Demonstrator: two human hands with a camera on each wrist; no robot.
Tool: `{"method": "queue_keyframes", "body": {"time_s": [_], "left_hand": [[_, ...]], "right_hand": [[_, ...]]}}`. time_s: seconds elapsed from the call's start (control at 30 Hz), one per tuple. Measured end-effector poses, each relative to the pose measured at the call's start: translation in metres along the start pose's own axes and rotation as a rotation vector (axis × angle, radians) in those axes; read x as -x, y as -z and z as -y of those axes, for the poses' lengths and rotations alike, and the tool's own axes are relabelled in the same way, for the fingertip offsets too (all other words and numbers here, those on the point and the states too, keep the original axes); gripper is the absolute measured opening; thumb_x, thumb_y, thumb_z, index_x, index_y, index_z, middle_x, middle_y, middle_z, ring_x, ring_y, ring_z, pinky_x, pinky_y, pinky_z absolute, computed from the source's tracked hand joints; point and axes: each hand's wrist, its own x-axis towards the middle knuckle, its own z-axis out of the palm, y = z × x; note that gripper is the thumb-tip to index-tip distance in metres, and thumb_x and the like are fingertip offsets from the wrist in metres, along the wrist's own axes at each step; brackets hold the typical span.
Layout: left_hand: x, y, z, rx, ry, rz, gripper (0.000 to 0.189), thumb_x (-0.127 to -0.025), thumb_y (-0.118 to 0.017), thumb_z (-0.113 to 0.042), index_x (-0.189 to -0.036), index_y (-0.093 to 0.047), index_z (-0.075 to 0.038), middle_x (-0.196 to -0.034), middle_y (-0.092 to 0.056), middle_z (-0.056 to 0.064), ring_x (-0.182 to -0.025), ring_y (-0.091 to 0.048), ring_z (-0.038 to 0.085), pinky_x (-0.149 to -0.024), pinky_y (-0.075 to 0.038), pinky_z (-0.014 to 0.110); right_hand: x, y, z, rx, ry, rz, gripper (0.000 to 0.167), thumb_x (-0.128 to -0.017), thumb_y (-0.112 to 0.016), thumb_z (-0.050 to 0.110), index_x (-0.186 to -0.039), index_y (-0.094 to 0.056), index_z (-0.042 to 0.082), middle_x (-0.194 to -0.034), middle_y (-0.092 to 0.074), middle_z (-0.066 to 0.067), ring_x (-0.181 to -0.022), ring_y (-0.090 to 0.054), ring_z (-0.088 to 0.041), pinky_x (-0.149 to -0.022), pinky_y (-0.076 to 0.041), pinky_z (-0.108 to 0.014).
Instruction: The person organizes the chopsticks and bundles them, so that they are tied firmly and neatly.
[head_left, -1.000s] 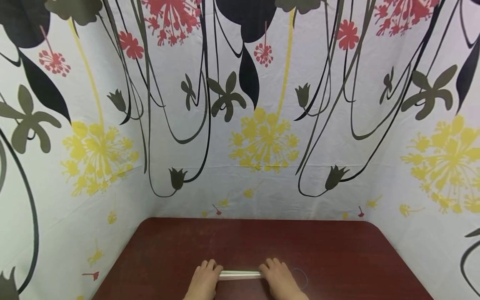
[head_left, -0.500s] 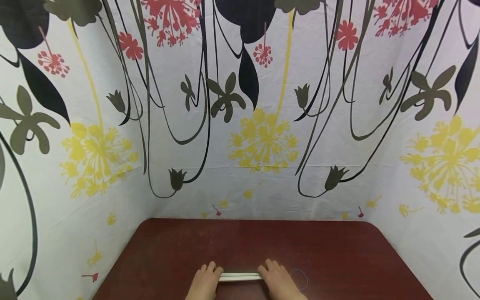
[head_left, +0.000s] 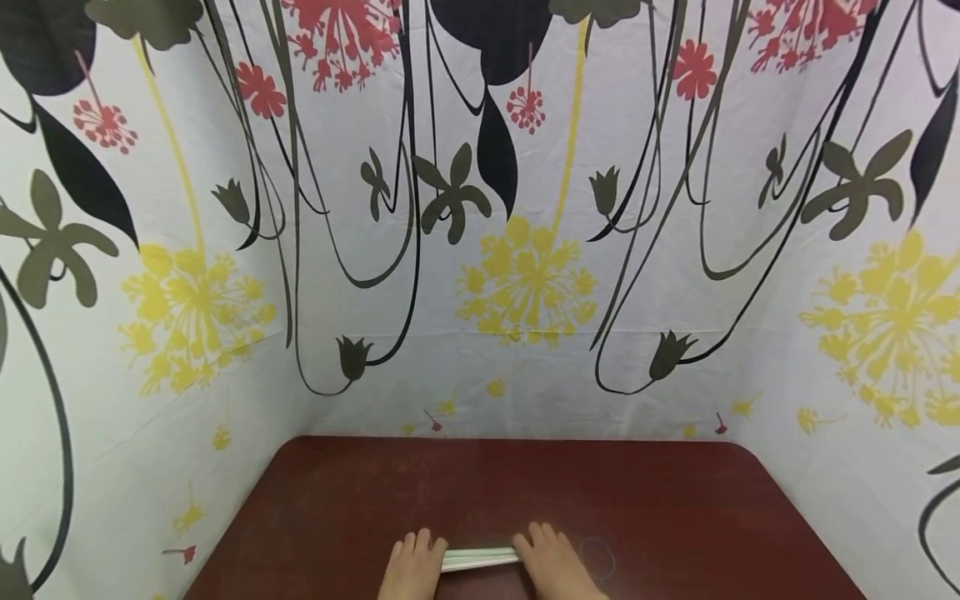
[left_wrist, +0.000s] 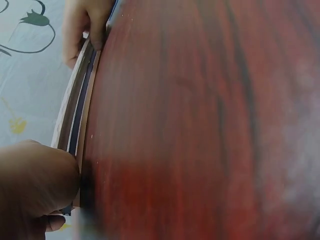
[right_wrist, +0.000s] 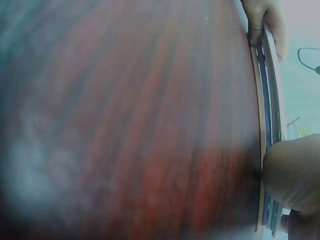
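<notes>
A bundle of several long, thin, flat strips (head_left: pixel 480 558) lies crosswise between my two hands near the front of the table; their exact kind is not clear. Pale from above, it shows brown, dark blue and whitish layers edge-on in the left wrist view, where the strips (left_wrist: pixel 77 115) bend slightly. My left hand (head_left: pixel 414 567) grips the left end. At the right end, my right hand (head_left: pixel 555 562) holds on with thumb and fingers. Strip ends (right_wrist: pixel 272 220) stick out past the right hand in the right wrist view. The fingertips beneath are hidden.
Just right of the right hand, a thin bluish loop (head_left: pixel 597 558) lies on the dark red-brown table (head_left: pixel 517 483). A white cloth (head_left: pixel 525 383) with printed flowers hangs behind the table and along both sides.
Both hands have drawn slightly closer together and a little nearer the front edge with the strips. The bundle now tilts slightly, its right end higher in view. The loop stays put.
</notes>
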Motion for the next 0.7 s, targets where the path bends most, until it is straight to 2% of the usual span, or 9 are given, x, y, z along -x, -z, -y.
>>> {"method": "queue_keyframes", "body": {"time_s": [0.1,0.2,0.3,0.37,0.43,0.53,0.6,0.7], "left_hand": [[-0.001,0.000,-0.001,-0.022,0.001,-0.027,0.057,-0.066,-0.085,-0.048,-0.109,-0.065,-0.016,-0.093,-0.054,0.001,-0.082,-0.049,0.020,-0.071,-0.039,0.037],[-0.001,-0.002,-0.003,-0.043,0.002,-0.044,0.046,-0.070,-0.084,-0.041,-0.105,-0.065,-0.017,-0.089,-0.054,0.001,-0.080,-0.050,0.020,-0.069,-0.038,0.036],[0.000,-0.006,-0.006,-0.064,0.008,-0.084,0.034,-0.075,-0.081,-0.030,-0.099,-0.063,-0.016,-0.084,-0.050,0.001,-0.076,-0.047,0.020,-0.067,-0.036,0.035],[0.000,-0.007,-0.007,-0.077,0.009,-0.102,0.032,-0.075,-0.081,-0.029,-0.097,-0.062,-0.016,-0.082,-0.049,0.001,-0.074,-0.046,0.020,-0.066,-0.036,0.034],[0.001,-0.006,-0.007,-0.080,0.006,-0.106,0.033,-0.075,-0.080,-0.029,-0.097,-0.061,-0.015,-0.083,-0.048,0.002,-0.074,-0.046,0.021,-0.067,-0.037,0.036],[0.002,-0.001,-0.006,-0.055,-0.003,-0.057,0.038,-0.074,-0.081,-0.034,-0.100,-0.061,-0.013,-0.085,-0.049,0.004,-0.075,-0.047,0.022,-0.067,-0.042,0.037],[0.002,0.004,-0.004,-0.038,-0.015,-0.011,0.043,-0.074,-0.082,-0.036,-0.103,-0.062,-0.012,-0.088,-0.050,0.005,-0.077,-0.050,0.023,-0.067,-0.045,0.038],[0.001,0.012,-0.001,0.003,-0.030,0.069,0.051,-0.074,-0.082,-0.044,-0.107,-0.063,-0.010,-0.091,-0.054,0.006,-0.078,-0.052,0.022,-0.067,-0.046,0.037]], "right_hand": [[-0.002,0.002,0.001,0.000,-0.011,0.021,0.044,-0.069,-0.078,0.012,-0.110,-0.060,0.013,-0.096,-0.056,-0.005,-0.086,-0.054,-0.021,-0.068,-0.050,-0.039],[-0.002,0.002,0.001,-0.007,-0.022,0.074,0.047,-0.071,-0.080,0.020,-0.113,-0.059,0.013,-0.097,-0.057,-0.006,-0.087,-0.054,-0.022,-0.070,-0.050,-0.040],[-0.001,-0.001,-0.001,-0.012,-0.017,0.085,0.057,-0.068,-0.084,0.031,-0.114,-0.058,0.011,-0.097,-0.057,-0.007,-0.087,-0.053,-0.022,-0.071,-0.050,-0.040],[0.000,-0.003,-0.003,-0.012,0.002,0.062,0.056,-0.068,-0.084,0.035,-0.111,-0.058,0.011,-0.094,-0.054,-0.005,-0.084,-0.051,-0.020,-0.068,-0.047,-0.036],[0.002,-0.005,-0.005,-0.006,0.034,0.022,0.050,-0.068,-0.084,0.031,-0.105,-0.056,0.011,-0.091,-0.052,-0.003,-0.080,-0.049,-0.017,-0.064,-0.043,-0.032],[0.003,-0.005,-0.008,-0.026,0.081,-0.021,0.040,-0.069,-0.081,0.020,-0.098,-0.054,0.012,-0.087,-0.048,0.000,-0.074,-0.046,-0.012,-0.059,-0.040,-0.027],[0.003,-0.004,-0.009,-0.057,0.099,-0.012,0.035,-0.074,-0.079,0.021,-0.096,-0.053,0.012,-0.086,-0.047,0.002,-0.071,-0.045,-0.010,-0.057,-0.040,-0.026],[0.003,0.001,-0.010,-0.097,0.090,0.026,0.035,-0.082,-0.074,0.039,-0.095,-0.054,0.014,-0.084,-0.049,0.004,-0.069,-0.047,-0.008,-0.057,-0.042,-0.028]]}}
